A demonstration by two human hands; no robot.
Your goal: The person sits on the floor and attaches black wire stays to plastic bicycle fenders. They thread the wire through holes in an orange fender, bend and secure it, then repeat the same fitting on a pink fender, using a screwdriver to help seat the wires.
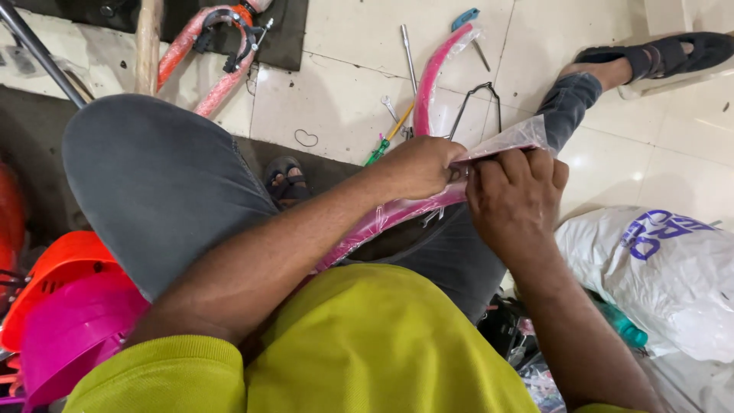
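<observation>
Close in, over the lap, the left hand and right hand meet with fingers curled, both pinching the clear plastic wrap at the end of a pink mudguard that runs down across the thighs. Beyond them on the tiled floor lie a second pink mudguard, a green-handled screwdriver, a spanner and, farther back, a red bicycle frame.

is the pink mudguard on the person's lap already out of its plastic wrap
No, the pink mudguard is still sheathed in clear plastic wrap, which the left hand and right hand grip at its end.
</observation>
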